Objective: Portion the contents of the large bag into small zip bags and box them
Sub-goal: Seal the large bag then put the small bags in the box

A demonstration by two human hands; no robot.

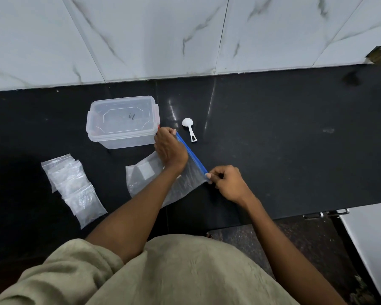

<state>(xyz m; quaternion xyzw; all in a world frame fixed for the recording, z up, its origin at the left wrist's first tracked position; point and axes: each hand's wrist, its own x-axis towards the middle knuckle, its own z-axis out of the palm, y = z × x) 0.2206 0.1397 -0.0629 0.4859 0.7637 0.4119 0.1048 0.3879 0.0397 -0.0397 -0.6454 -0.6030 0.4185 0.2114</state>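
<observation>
I saw small zip bags [72,186] fanned out at left on the black worktop [284,139], lidded clear box [122,122] behind. Large bag [145,175] lay flat mid-worktop; left hand [169,148] pinched the far end of its blue zip strip [191,154], right hand [227,182] pinched the near end. White scoop [189,128] sat just beyond.
</observation>
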